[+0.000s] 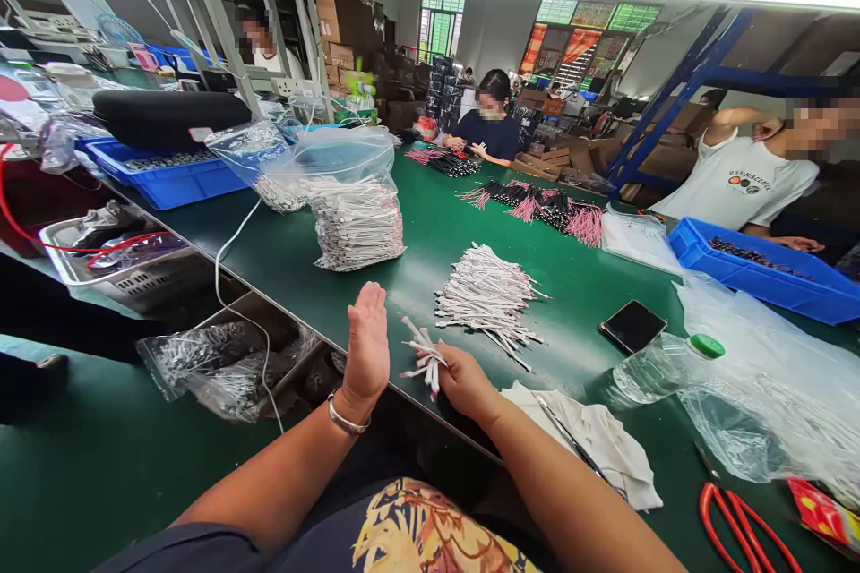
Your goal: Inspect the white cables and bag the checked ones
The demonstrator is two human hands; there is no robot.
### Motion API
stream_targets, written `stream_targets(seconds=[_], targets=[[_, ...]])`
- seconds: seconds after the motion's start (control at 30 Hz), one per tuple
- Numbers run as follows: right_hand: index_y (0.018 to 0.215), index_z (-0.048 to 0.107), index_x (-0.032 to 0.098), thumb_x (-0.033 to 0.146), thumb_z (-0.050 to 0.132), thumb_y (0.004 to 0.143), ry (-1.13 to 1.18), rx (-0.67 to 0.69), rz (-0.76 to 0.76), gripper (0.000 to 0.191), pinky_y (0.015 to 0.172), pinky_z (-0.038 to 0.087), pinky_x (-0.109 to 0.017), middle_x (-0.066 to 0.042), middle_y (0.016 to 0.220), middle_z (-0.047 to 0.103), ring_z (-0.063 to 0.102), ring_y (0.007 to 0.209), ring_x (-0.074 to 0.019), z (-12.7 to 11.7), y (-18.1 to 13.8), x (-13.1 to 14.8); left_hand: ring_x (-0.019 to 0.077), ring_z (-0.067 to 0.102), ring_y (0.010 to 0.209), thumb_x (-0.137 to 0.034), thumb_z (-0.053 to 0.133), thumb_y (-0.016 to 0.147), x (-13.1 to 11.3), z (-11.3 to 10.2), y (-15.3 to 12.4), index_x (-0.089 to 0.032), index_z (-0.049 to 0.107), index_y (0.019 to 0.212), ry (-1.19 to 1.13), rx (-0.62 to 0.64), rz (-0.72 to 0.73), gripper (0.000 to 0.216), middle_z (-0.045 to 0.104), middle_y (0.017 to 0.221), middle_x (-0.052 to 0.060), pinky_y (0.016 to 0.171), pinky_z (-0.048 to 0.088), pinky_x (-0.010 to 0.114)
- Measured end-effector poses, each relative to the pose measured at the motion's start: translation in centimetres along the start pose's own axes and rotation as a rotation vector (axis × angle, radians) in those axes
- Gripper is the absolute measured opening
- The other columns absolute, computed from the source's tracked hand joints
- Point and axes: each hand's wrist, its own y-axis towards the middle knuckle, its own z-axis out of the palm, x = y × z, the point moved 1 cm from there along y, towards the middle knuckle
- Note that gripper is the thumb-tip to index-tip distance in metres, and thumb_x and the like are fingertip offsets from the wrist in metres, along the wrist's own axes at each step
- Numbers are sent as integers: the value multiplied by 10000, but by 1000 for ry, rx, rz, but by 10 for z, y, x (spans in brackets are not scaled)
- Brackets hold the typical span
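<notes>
Right hand point(463, 380): at the table's near edge, fingers closed around a small bundle of white cables point(423, 358), whose ends fan out to the left.
Left hand point(367, 345): just beside the bundle, open and flat. The fingers are straight and pressed together, the palm is turned towards the cable ends, and it holds nothing. Whether it touches them I cannot tell.
Bracelet point(346, 419): a metal band on the left wrist.
White cloth point(605, 443): crumpled along the near edge, right of the right forearm.
Red-handled scissors point(739, 519): at the near right corner.
Loose pile point(487, 295): many more white cables lie just beyond the bundle, towards the middle of the green table point(430, 242).
Gathered so far: by my reading, only the handful in the right hand.
Left over: the loose pile looks far larger than that handful, so most of it seems ungathered.
Phone point(632, 326): flat and dark, right of the pile.
Water bottle point(662, 367): lying on its side near the phone, with a green cap.
Clear bag point(356, 215): stuffed with white cables near the left edge. I cannot tell whether these are finished lots or fresh stock.
Blue bin point(759, 273): by the right edge, in front of a person in a white T-shirt point(739, 183).
Pink-ended cables point(544, 206): spread further along the table.
Person in a dark top point(494, 130): seated at the far end.
</notes>
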Motion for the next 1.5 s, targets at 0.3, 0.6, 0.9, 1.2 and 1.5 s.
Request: stream_targets(seconds=[0.3,0.6,0.9,1.2,1.5], targets=[[1051,666,299,291,465,890,16,-27,42,258,1049,323,-516,-14,1095,673,580,1097,-238,-6,3,5,259,355,1331,-771,298,754,-9,1,4,-202,546,1260,30,273,44,801,444,1407,114,1143,186,415],[876,700,205,460,531,851,336,239,209,307,817,504,-383,-36,840,688,640,827,-202,-8,-8,38,281,585,1088,-427,654,756,-16,31,-13,-220,629,1134,392,847,-534,431,633,1178,127,841,496,367],[915,665,134,496,652,753,783,228,542,396,544,496,-218,-96,940,677,656,736,-160,-3,-13,60,241,663,891,-386,585,827,-36,50,-4,-135,657,822,232,782,-578,261,702,907,126,774,507,323],[1071,641,118,565,601,767,1166,290,653,542,710,518,-268,-142,1041,664,654,869,-177,26,-51,63,227,683,870,-270,657,783,-21,32,-26,-118,613,832,-57,750,-940,165,720,864,106,838,505,331],[920,664,93,424,779,633,1123,246,773,453,617,500,-236,-94,854,687,661,721,-153,55,-103,36,208,654,937,-380,568,842,4,1,-81,-136,618,871,200,857,-1019,251,697,983,125,872,489,341]])
